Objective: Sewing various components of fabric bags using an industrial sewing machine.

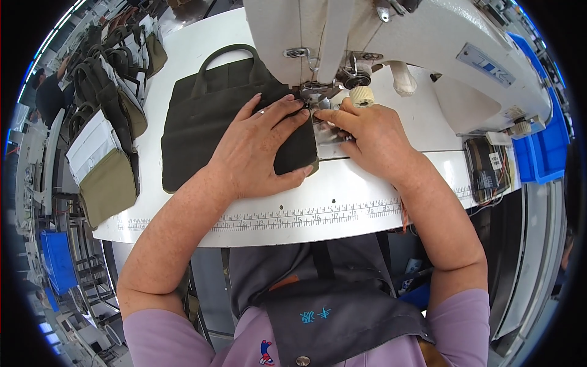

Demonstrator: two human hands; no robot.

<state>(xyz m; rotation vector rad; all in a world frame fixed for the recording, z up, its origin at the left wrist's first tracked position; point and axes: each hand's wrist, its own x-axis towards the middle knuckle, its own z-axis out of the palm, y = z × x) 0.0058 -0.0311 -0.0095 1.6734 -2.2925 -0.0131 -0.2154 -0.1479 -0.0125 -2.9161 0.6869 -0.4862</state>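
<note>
A dark olive-black fabric bag piece [199, 137] with a curved handle [227, 50] at its far edge lies flat on the white sewing table [183, 217]. My left hand [254, 147] rests spread on its right part, fingertips close to the needle area. At the piece's right edge is the presser foot [318, 90] of a white sewing machine [416, 40]. My right hand [382, 140] sits right of the needle on the machine bed. Its index finger stretches to the fabric edge while the other fingers curl under. Something small and dark shows beneath them, its kind unclear.
Stacked green and black bag pieces [107, 174] with handles line the table's left side. A printed ruler strip [293, 219] runs along the front edge. To the right are a dark box-like item [487, 168] with wires and a blue bin [541, 150].
</note>
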